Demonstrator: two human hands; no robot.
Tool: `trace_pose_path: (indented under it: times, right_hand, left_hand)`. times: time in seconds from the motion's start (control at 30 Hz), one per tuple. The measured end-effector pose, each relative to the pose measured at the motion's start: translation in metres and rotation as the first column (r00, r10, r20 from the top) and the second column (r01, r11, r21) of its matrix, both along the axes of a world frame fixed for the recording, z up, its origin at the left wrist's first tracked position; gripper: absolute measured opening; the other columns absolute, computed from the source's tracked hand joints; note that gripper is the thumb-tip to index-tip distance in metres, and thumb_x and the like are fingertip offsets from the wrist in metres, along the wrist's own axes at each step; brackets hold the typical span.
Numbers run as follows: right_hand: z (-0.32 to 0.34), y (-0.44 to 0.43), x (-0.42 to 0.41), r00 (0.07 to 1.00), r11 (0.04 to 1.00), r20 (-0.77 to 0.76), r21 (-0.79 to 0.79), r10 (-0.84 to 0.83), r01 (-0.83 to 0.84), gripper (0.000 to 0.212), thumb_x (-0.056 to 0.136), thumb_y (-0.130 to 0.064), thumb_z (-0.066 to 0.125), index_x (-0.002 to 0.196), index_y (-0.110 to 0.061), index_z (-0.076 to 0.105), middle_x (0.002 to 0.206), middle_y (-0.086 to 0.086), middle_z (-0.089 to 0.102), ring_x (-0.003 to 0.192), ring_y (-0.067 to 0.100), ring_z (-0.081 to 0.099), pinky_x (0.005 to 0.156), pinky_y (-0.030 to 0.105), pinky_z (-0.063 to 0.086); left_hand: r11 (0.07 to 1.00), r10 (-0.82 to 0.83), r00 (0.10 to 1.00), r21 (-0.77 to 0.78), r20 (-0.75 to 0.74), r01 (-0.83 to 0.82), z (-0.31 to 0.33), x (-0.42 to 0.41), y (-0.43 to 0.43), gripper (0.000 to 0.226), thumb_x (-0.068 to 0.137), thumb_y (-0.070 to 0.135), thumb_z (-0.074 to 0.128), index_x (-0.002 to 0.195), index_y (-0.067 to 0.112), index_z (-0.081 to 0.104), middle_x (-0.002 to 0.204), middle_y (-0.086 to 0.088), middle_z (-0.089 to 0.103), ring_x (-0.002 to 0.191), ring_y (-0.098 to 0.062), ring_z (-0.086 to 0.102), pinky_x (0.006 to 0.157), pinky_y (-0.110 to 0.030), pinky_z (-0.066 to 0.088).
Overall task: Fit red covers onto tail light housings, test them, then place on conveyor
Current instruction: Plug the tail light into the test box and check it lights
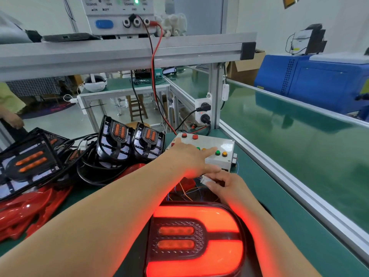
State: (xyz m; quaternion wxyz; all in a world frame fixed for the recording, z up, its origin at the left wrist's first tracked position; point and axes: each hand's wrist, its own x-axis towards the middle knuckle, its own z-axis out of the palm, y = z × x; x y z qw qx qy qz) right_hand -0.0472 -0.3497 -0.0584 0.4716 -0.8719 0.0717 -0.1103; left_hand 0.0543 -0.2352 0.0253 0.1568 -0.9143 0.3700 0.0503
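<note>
A tail light [196,244] with its red cover fitted lies on the green bench right in front of me, glowing red. Its wires run up to a white connector [205,179], which my right hand [227,185] pinches just in front of the white test box [221,148]. My left hand [190,155] reaches across onto the box, its straight index finger pressing down among the coloured buttons. Uncovered black housings [115,141] stand and lie at the left. Loose red covers [30,209] are piled at the lower left.
The green conveyor belt [299,148] runs along the right behind an aluminium rail [279,176]. A power supply [119,15] sits on the overhead shelf, with red and black leads hanging down to the box. Black cables tangle left of the box. A blue machine [319,80] stands beyond the conveyor.
</note>
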Motion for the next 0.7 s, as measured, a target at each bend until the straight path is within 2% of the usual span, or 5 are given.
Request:
trace_pose_path:
  times: [0.2,0.3,0.43,0.57,0.7]
  right_hand:
    - [-0.0011,-0.0001,0.0006,1.000,1.000,-0.028,-0.016,0.000,0.000,0.024,0.092,-0.038,0.067,0.113,-0.031,0.075,0.113,-0.010,0.070,0.103,0.006,0.062,0.087,0.021,0.043]
    - [-0.0016,0.0000,0.0003,0.999,1.000,-0.033,-0.015,0.003,-0.004,0.023,0.092,-0.039,0.067,0.112,-0.032,0.075,0.112,-0.010,0.070,0.102,0.006,0.062,0.085,0.020,0.043]
    - [-0.0012,0.0002,-0.0005,1.000,1.000,0.003,-0.009,-0.002,0.002,0.018,0.091,-0.034,0.070,0.107,-0.034,0.077,0.105,-0.012,0.072,0.098,0.005,0.064,0.077,0.009,0.040]
    - [-0.0003,-0.0004,-0.0002,1.000,1.000,-0.008,0.026,0.004,-0.004,0.018,0.091,-0.034,0.070,0.108,-0.034,0.076,0.107,-0.011,0.072,0.099,0.004,0.064,0.081,0.014,0.043]
    - [-0.0003,-0.0001,-0.0014,1.000,1.000,-0.014,0.019,0.006,-0.006,0.020,0.091,-0.036,0.069,0.110,-0.033,0.076,0.108,-0.012,0.070,0.097,0.001,0.063,0.077,0.009,0.040]
  left_hand:
    - [0.998,0.001,1.000,0.058,-0.021,0.000,0.0002,0.0011,-0.0052,0.069,0.090,0.079,0.014,0.153,0.051,0.004,0.135,-0.015,0.058,0.130,-0.035,0.047,0.111,-0.057,0.015]
    - [0.998,-0.005,1.000,0.055,-0.008,0.005,-0.0011,0.0014,-0.0056,0.069,0.089,0.080,0.015,0.152,0.052,0.006,0.136,-0.014,0.057,0.130,-0.034,0.047,0.109,-0.056,0.017]
    - [0.998,0.024,0.999,0.051,-0.026,-0.023,-0.0007,0.0042,-0.0070,0.069,0.087,0.082,0.015,0.150,0.055,0.006,0.136,-0.015,0.057,0.130,-0.037,0.047,0.110,-0.058,0.015]
    - [0.997,0.067,0.995,0.034,-0.078,-0.064,0.0000,0.0066,-0.0077,0.069,0.086,0.083,0.016,0.149,0.057,0.003,0.143,-0.015,0.052,0.134,-0.040,0.042,0.112,-0.061,0.010]
    - [0.997,0.068,0.994,0.031,-0.088,-0.065,-0.0019,0.0039,-0.0075,0.069,0.087,0.082,0.016,0.150,0.057,0.003,0.139,-0.016,0.054,0.136,-0.041,0.039,0.113,-0.065,0.004]
